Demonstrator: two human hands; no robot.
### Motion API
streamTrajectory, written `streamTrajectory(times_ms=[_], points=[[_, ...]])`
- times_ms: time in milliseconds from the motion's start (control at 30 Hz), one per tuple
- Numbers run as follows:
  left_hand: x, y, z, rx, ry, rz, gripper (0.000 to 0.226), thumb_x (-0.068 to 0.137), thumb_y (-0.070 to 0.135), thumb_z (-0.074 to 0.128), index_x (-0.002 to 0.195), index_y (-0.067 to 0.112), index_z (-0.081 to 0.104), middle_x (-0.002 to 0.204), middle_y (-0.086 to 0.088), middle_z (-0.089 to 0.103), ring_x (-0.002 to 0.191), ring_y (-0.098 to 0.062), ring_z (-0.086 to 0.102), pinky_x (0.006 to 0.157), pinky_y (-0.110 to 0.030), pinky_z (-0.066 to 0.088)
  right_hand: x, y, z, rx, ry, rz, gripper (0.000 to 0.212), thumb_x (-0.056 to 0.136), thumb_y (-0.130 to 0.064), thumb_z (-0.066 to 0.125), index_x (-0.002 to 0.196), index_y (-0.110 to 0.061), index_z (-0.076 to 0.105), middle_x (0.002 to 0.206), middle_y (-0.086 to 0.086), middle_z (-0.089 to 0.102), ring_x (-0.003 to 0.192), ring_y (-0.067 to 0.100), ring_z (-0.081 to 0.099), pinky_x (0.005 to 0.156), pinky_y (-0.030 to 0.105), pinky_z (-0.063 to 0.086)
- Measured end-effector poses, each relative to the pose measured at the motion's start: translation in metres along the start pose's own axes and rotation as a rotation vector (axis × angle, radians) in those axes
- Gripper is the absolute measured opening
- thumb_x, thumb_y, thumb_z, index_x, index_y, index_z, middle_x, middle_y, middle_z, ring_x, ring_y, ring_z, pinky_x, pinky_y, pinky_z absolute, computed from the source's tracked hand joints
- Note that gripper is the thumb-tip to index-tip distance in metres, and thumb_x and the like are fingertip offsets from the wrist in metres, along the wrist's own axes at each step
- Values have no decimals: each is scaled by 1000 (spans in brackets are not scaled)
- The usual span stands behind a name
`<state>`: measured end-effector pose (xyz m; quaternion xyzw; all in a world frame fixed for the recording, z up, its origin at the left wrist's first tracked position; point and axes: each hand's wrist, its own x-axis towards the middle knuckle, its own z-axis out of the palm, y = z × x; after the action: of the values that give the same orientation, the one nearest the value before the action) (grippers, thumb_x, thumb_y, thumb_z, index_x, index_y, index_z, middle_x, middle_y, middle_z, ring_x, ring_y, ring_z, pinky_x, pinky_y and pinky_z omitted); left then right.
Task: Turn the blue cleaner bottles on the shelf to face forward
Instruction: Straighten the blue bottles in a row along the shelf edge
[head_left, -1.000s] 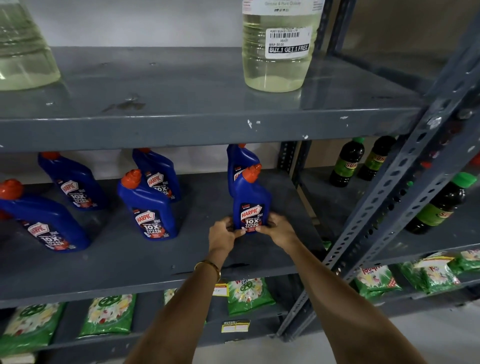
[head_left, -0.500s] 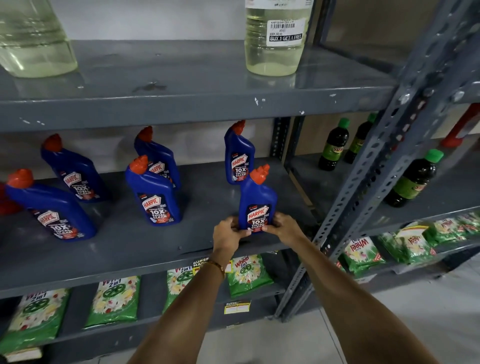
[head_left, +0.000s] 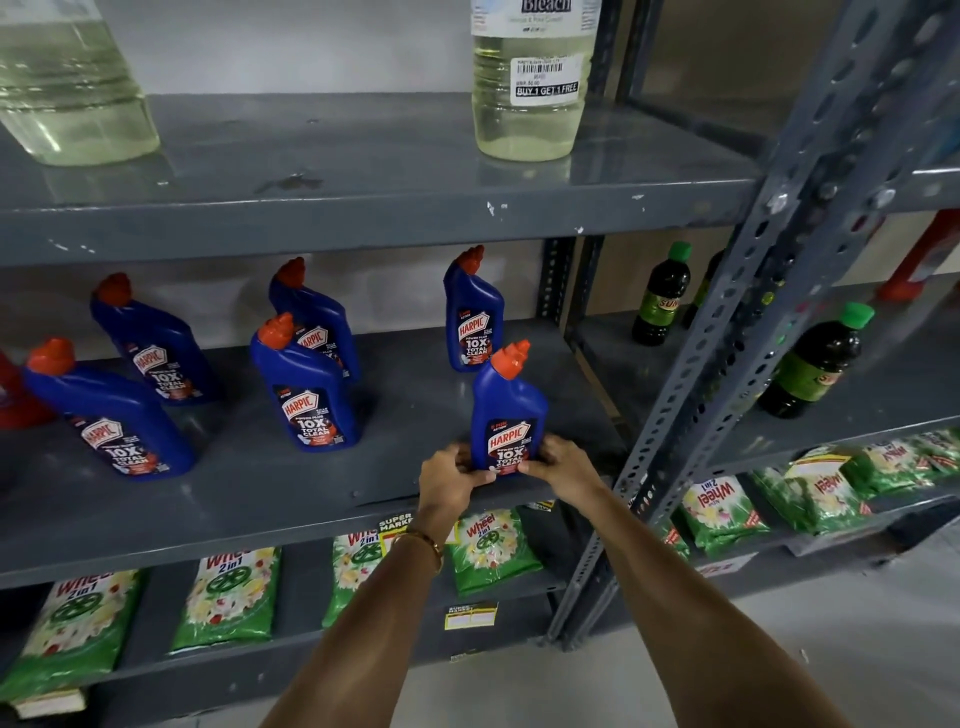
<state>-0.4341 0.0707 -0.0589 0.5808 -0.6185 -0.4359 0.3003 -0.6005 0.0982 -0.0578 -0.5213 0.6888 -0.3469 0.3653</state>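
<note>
Your left hand (head_left: 451, 480) and right hand (head_left: 558, 465) are both closed on the base of one blue plastic cleaner bottle with an orange angled cap (head_left: 506, 415) — fingers wrapped round its lower sides, thumbs on either side of the label. It stands upright near the front edge of the grey metal middle shelf (head_left: 260, 499), right-hand end, label squarely toward you.

Step in hand: squaring this bottle. Judged from the label, the turn looks done or nearly so.

Outward — the blue bottle directly behind (head_left: 474, 317) faces front. The front bottle of the centre pair (head_left: 306, 387) shows its label but looks angled slightly; the one behind it (head_left: 317, 317) is partly hidden. Two more at left (head_left: 150, 343) (head_left: 106, 415) appear to lean, though the wide lens may account for some of that. Clear bleach jug (head_left: 530, 83) on the shelf above, green detergent packets (head_left: 493, 545) below — not your concern.

Next move, as a judgement: let go without nudging the bottle, then reach left to the centre pair. Take the base with both hands and twist in place; the angled necks make these top-heavy, so keep the base flat.
</note>
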Motion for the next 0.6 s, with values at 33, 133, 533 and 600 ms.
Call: streamTrajectory(times_ms=[33,133,533,600], points=[[0,0,1,-1,4,-3,50,63,13,82,108,3,62,107,-16,72,94,-25,68,86,-32,53,0,1,0,-1,-1,-5,35,76,-9,71,108,-1,60,108,14,69,94,16,60,79,25,41],[-1,1,1,26,11,-2,49,63,13,82,108,5,63,106,-15,72,95,-24,68,84,-28,51,1,4,-1,25,-6,-18,35,76,-7,71,109,0,60,110,16,69,96,17,61,76,19,43],[-11,-26,-39,14,57,-19,55,71,16,77,121,6,57,119,-14,65,113,-26,59,95,-29,47,-20,0,16,235,205,88,54,71,9,69,122,3,52,121,18,62,102,21,58,86,31,45],[-12,-35,-54,-5,63,-17,52,72,16,76,119,5,58,119,-13,66,111,-24,60,91,-24,45,-30,-4,27,247,299,77,48,72,8,68,118,4,55,113,16,63,96,18,57,81,30,45]])
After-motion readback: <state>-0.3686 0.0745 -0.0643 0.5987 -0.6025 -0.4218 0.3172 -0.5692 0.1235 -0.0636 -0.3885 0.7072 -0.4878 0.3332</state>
